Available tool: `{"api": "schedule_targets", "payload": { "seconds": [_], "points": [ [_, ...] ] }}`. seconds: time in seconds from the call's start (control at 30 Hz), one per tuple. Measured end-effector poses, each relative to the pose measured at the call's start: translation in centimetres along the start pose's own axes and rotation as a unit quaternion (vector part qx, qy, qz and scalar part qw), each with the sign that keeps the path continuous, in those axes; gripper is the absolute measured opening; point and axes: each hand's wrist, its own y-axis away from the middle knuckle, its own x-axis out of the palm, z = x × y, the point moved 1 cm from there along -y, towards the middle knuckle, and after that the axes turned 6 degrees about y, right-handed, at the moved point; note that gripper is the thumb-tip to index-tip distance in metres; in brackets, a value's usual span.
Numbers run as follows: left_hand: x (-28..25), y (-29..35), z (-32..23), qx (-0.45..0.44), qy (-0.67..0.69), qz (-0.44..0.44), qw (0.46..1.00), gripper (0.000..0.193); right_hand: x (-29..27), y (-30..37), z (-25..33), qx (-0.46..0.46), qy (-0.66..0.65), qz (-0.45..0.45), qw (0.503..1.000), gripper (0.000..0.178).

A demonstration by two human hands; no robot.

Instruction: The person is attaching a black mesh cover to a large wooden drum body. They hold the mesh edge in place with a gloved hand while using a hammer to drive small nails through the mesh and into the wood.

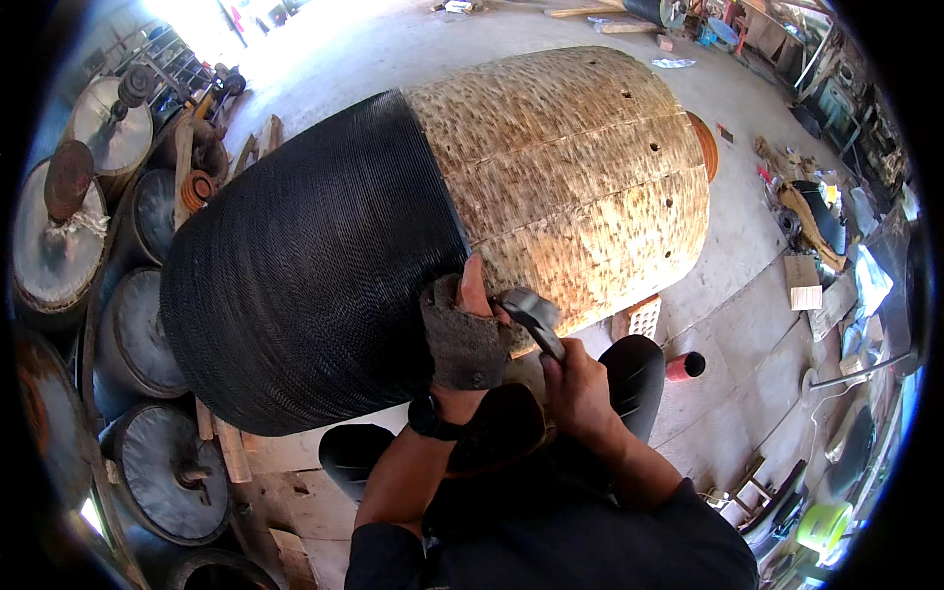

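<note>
A large drum has a black, finely ridged covering (315, 265) around its left part and a rough, brown-flecked surface (580, 187) on its right part. My left hand (464, 339), in a dark worn glove with bare fingertips, lies against the drum's near side at the covering's edge. One finger points up along that edge; the others look bent, and what they hold is hidden. My right hand (578, 391) grips the handle of a hammer (533, 317). The hammer's head is beside my left fingertips, hiding part of them. A dark watch is on my left wrist.
Several metal-ended drums (169, 472) are stacked at the left. A perforated brick (639, 319) stands by the drum's near right side. A red cylinder (685, 367) lies on the floor near my right knee. Clutter with a cardboard box (802, 283) lines the right side.
</note>
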Motion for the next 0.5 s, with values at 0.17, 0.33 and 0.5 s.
{"api": "schedule_targets", "payload": {
  "seconds": [0.17,0.33,0.5],
  "points": [
    [-0.5,-0.7,-0.6,-0.064,0.001,0.037,0.997,0.077,0.1,0.3,-1.3,0.014,-0.015,-0.005,1.000,0.028],
    [-0.9,3.2,-0.8,0.008,0.021,-0.053,0.998,0.074,-0.1,0.6,-1.1,-0.051,-0.046,-0.032,0.997,0.027],
    [-0.9,9.5,-1.4,0.004,0.027,0.063,0.998,0.053,0.4,0.5,-1.1,-0.021,-0.055,-0.026,0.998,0.015]
  ]
}}
